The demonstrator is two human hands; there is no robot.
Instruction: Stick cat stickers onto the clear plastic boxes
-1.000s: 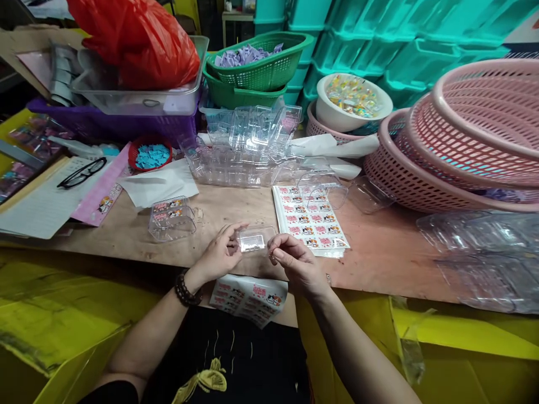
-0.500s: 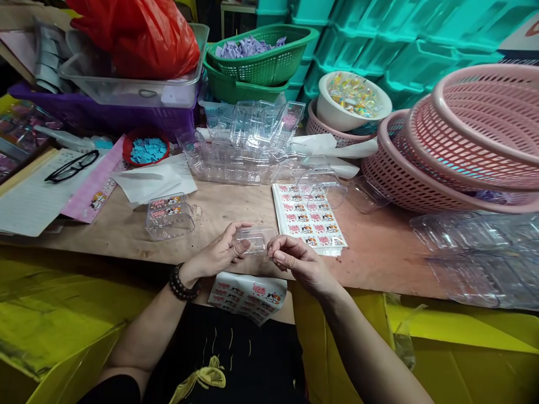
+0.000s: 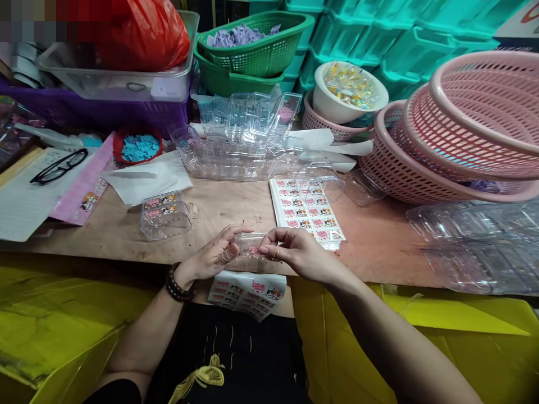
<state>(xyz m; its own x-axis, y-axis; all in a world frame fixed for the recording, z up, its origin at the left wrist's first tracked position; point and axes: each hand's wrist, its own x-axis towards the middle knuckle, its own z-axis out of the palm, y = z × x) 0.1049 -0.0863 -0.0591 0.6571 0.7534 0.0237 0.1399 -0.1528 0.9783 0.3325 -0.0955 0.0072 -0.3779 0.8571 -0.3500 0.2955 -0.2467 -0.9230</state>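
My left hand [image 3: 210, 255] holds a small clear plastic box [image 3: 248, 238] by its left end, at the table's front edge. On the box's face lies a sticker [image 3: 254, 249] with pink print. The fingers of my right hand [image 3: 297, 251] pinch that sticker's right part and cover it, so I cannot tell how much is stuck down. Below my hands, a sheet of cat stickers [image 3: 248, 293] rests on my lap. Just behind my right hand lies a stack of sticker sheets [image 3: 309, 210]. A clear box with cat stickers [image 3: 165, 219] stands to the left.
Clear plastic boxes [image 3: 240, 160] are heaped at the back, and more clear packaging [image 3: 475, 247] lies right. Pink baskets [image 3: 446, 174], a white bowl [image 3: 322, 101] of wrapped pieces and green baskets [image 3: 252, 64] line the rear. Glasses [image 3: 59, 166] lie on papers at left.
My right hand has moved slightly left, over the box face, and pink print now shows there. The left hand keeps its hold on the box. The view has shifted slightly.
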